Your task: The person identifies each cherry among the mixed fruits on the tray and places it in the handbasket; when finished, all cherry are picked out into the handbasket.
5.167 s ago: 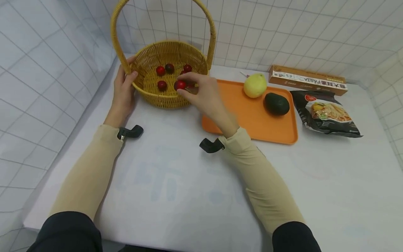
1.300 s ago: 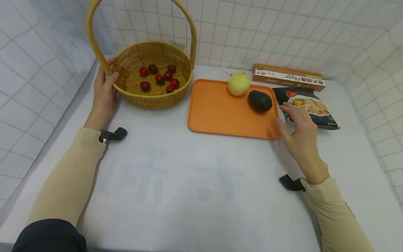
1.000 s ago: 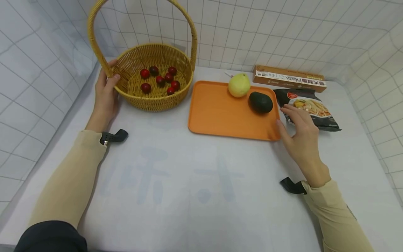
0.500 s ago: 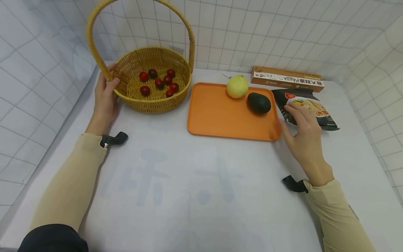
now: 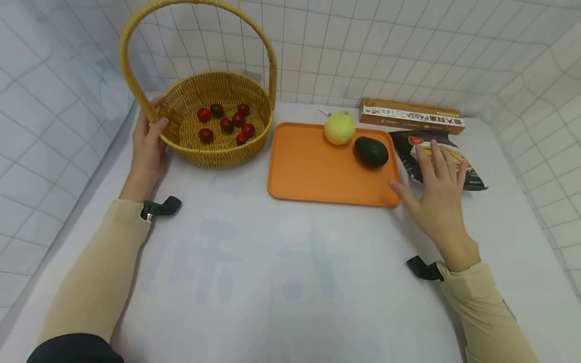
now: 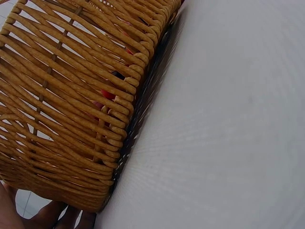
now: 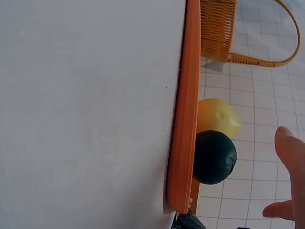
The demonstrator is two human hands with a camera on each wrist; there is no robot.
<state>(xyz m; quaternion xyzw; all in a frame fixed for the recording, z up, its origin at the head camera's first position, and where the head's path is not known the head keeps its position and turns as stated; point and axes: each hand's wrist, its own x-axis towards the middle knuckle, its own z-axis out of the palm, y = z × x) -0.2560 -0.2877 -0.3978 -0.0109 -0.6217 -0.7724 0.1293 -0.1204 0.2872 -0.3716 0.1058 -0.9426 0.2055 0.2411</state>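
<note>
My left hand [image 5: 147, 151] grips the left side of the yellow wicker basket [image 5: 218, 160], thumb over the rim and fingers behind the wall. Its fingers show under the weave in the left wrist view, at the basket [image 6: 71, 109]. Several dark red cherries [image 5: 206, 135] lie inside the basket. My right hand [image 5: 438, 206] is spread with nothing in it, over the near side of a black noodle packet [image 5: 474, 179]. Its thumb reaches toward the right edge of the orange tray [image 5: 308, 176]. On that tray are a yellow-green pear [image 5: 339, 128] and a dark green avocado [image 5: 370, 152].
A long brown pasta box [image 5: 410, 115] lies along the back wall, behind the noodle packet. The basket's tall handle [image 5: 271, 70] arches above it. Gridded white sheeting [image 5: 327, 55] closes off the back and both sides of the white table [image 5: 272, 252].
The right hand let go of a cherry in the basket and moved right to the noodle packet. In the last half second its fingers straightened and spread. The left hand still holds the basket.
</note>
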